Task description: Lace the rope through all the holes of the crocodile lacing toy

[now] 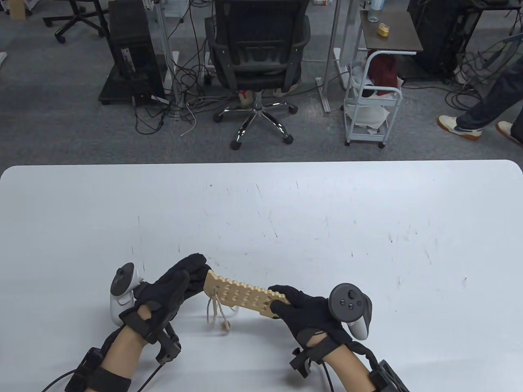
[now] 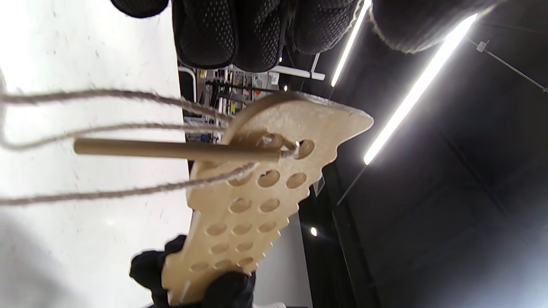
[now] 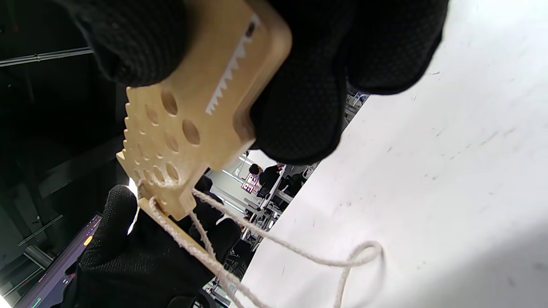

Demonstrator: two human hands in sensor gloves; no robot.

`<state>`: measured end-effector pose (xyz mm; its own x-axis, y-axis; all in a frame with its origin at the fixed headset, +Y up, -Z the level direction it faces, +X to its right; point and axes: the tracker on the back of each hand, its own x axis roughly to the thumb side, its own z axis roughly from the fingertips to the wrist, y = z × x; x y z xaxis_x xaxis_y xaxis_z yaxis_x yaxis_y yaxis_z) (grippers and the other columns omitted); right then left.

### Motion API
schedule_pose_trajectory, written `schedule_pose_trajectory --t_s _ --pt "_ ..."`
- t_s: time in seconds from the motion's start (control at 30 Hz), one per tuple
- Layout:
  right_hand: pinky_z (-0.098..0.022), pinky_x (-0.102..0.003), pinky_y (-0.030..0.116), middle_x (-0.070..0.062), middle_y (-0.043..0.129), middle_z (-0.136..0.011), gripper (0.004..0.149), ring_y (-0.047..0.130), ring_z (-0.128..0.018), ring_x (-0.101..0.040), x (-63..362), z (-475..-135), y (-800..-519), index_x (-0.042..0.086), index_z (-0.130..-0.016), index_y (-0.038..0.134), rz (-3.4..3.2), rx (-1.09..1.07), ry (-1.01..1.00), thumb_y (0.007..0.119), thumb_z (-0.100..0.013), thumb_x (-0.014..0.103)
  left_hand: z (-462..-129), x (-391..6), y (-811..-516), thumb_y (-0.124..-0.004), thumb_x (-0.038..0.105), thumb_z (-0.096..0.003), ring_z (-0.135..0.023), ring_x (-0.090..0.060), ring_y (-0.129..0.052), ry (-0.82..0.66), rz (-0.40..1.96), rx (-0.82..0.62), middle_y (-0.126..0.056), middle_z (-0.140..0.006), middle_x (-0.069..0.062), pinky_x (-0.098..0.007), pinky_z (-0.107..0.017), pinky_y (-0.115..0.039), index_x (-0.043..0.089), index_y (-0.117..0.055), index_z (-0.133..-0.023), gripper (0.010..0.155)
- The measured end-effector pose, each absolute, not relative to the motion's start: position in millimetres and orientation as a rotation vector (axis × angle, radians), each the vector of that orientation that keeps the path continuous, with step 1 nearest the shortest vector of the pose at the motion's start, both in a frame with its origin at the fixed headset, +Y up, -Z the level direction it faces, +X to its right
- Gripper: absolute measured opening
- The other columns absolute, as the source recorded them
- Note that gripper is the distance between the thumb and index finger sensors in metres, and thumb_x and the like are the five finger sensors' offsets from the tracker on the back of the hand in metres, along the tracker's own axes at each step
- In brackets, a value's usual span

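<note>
Two hands, one toy (image 1: 241, 295): right hand (image 1: 304, 312) grips its snout end, left hand (image 1: 179, 281) holds the tail end above the table (image 1: 286, 212), one rope (image 1: 214, 314) dangling

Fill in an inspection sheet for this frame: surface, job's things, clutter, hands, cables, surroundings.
Surface: white table, scuffed with fine dark marks.
Job's things: wooden crocodile board held off the table between both hands; rope laced through holes at its left end, loose strands hanging down; wooden needle poking out of a hole.
Clutter: nothing seen on the table.
Hands: left hand at the board's left end; right hand grips the toothed end.
Cables: glove leads at both wrists; tangled cables on the floor.
Surroundings: office chair, white cart, a person's legs at far right.
</note>
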<state>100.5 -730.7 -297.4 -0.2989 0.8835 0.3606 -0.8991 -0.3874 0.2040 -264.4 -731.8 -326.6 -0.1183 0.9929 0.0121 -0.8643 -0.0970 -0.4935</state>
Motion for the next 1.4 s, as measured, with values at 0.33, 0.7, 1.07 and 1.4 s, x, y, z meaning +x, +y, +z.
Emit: schedule_pose_trajectory --t_s 0.33,0.7,1.07,1.4 --pt "-0.047 -0.048 0.082 -0.005 0.102 -0.068 0.045 0.107 -0.051 -0.025 108 -298 -730 0.024 -0.084 0.081 1.894 0.41 -0.085 0.081 -0.044 0.044 -326 -274 -721 -0.08 0.062 -0.0427 -0.077 -0.023 -0.074 -0.329 1.296 -0.189 -0.074 -0.089 -0.001 -0.051 -0.072 -0.057 0.036 -0.074 -0.1 0.063" --pt "-0.045 -0.046 0.084 -0.004 0.104 -0.065 0.046 0.11 -0.049 -0.023 110 -299 -731 0.021 -0.083 0.082 1.848 0.369 -0.079 0.081 -0.044 0.044 -325 -262 -721 -0.087 0.06 -0.0393 -0.07 -0.025 -0.081 -0.355 1.101 -0.193 -0.084 -0.081 -0.002 -0.052 -0.07 -0.062 0.031 -0.089 -0.09 0.058" --pt "-0.044 -0.046 0.085 -0.005 0.104 -0.065 0.046 0.11 -0.048 -0.023 102 -298 -732 0.019 -0.083 0.082 1.843 0.425 -0.034 0.081 -0.044 0.044 -322 -250 -723 -0.092 0.059 -0.0368 -0.072 -0.025 -0.08 -0.401 1.017 -0.224 -0.082 -0.083 -0.001 -0.052 -0.071 -0.06 0.034 -0.09 -0.089 0.058" --pt "-0.044 -0.046 0.085 -0.005 0.104 -0.065 0.046 0.11 -0.048 -0.023 99 -297 -733 0.018 -0.083 0.082 1.843 0.435 -0.013 0.081 -0.044 0.043 -319 -244 -720 -0.093 0.05 -0.0379 -0.073 -0.025 -0.08 -0.419 0.968 -0.202 -0.082 -0.084 0.0 -0.053 -0.072 -0.059 0.035 -0.094 -0.082 0.047"
